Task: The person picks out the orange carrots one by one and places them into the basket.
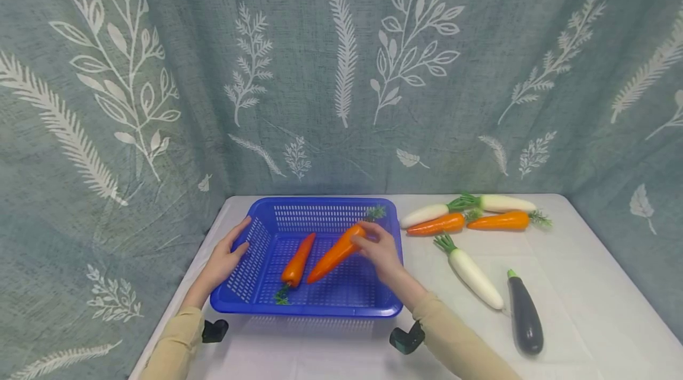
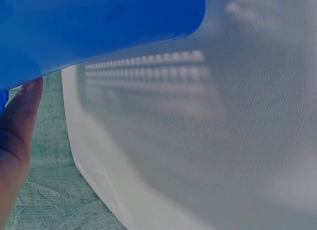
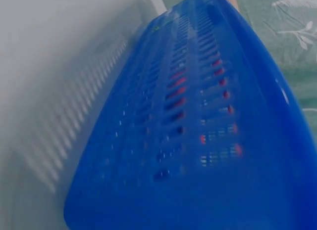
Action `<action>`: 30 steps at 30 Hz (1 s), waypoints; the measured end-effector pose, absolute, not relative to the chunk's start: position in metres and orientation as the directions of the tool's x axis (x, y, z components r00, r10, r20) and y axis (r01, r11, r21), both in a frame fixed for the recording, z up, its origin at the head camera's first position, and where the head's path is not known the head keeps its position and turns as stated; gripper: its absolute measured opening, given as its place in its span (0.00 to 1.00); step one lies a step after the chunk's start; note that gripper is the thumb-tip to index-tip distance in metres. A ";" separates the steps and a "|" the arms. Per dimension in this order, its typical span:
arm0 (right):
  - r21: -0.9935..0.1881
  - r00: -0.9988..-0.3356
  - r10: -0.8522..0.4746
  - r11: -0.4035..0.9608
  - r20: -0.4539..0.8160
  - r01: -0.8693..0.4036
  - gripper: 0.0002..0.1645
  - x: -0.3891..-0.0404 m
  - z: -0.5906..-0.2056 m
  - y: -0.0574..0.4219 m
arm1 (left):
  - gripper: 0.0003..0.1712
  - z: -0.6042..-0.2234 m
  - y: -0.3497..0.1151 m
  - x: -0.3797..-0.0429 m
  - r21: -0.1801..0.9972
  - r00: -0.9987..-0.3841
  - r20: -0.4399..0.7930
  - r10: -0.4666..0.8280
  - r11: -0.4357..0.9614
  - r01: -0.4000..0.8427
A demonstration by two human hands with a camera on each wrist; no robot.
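Near the middle of the head view, my right hand pinches the thick end of an orange carrot between thumb and fingers. This carrot slants over the basket floor, its tip pointing down left and its green leaves showing past the hand. A second carrot lies in the blue plastic basket, leaves toward the near side. My left hand rests at the basket's left rim with fingers extended and thumb apart. In the left wrist view, one digit touches the blue edge. The right wrist view shows the basket's slotted wall.
Right of the basket on the white tablecloth lie two more carrots, several white radishes and a dark eggplant. A patterned grey-green curtain hangs behind and along both sides.
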State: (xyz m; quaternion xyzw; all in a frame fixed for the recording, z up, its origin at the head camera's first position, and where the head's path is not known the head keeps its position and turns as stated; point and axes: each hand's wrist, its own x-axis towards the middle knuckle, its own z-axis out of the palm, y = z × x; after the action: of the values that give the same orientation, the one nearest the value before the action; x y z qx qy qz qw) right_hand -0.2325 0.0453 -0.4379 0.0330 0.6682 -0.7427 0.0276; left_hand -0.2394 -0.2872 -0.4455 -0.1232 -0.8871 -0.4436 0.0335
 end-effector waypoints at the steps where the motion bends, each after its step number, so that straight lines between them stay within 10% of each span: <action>1: -0.990 -0.996 0.006 -0.110 -0.094 0.093 0.26 -0.232 -0.439 0.044 | 0.31 -0.446 -0.287 -0.239 0.779 -0.968 0.166 0.188 0.577 0.245; 30: -0.983 -0.987 0.119 0.136 -0.106 0.122 0.23 -0.240 -0.452 -0.007 | 0.31 -0.444 -0.287 -0.241 0.782 -0.969 0.160 0.188 0.575 0.241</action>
State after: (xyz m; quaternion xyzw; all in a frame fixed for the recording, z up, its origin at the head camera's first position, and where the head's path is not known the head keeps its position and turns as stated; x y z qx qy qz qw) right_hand -0.2403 -0.0072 -0.4517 0.0800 0.7535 -0.6525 0.0012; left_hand -0.2413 -0.2869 -0.4442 -0.1210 -0.8869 -0.4448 0.0295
